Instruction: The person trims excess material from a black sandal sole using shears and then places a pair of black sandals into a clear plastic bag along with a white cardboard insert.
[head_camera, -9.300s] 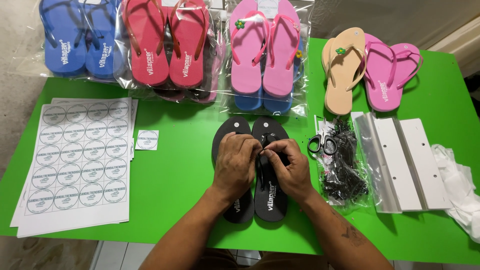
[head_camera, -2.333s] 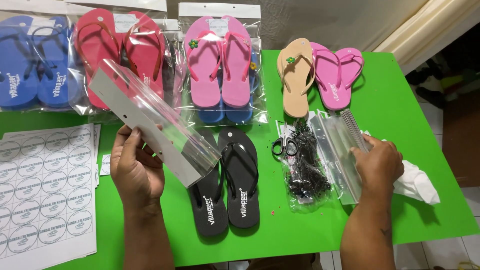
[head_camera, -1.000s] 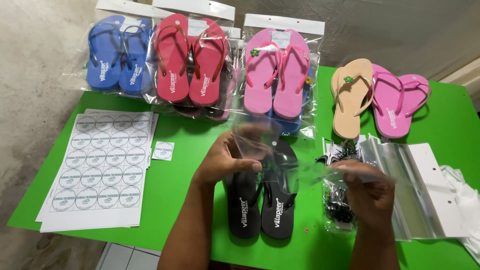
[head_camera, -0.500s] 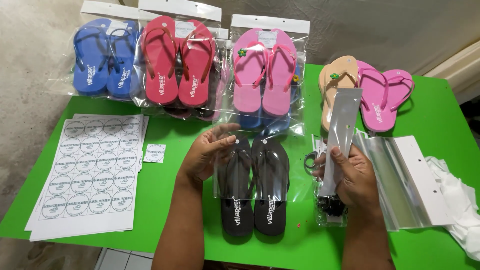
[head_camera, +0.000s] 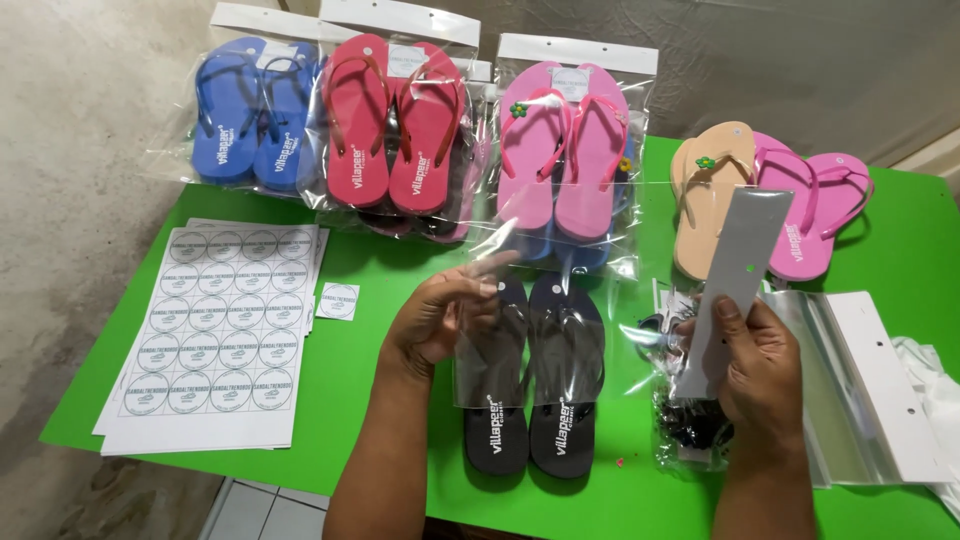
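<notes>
Left hand: fingers grasp the upper edge of a clear plastic bag that lies over the pair of black flip-flops.
Right hand: fingers clenched around the lower end of the bag's grey header flap, holding it upright above the desk.
Black flip-flops: side by side near the front edge of the green desk, toes under the film, heels still bare toward the person.
Step in hand: judged from the pictures, the bag is being drawn over the pair, roughly halfway on.
Next move: likely calls for pulling the film down past the heels while keeping both soles aligned.
Back edge: bagged blue flip-flops, bagged red flip-flops, bagged pink flip-flops.
Right back corner: loose tan flip-flop touching a magenta pair.
Left edge: sheets of round stickers.
Right edge: stack of empty bags.
</notes>
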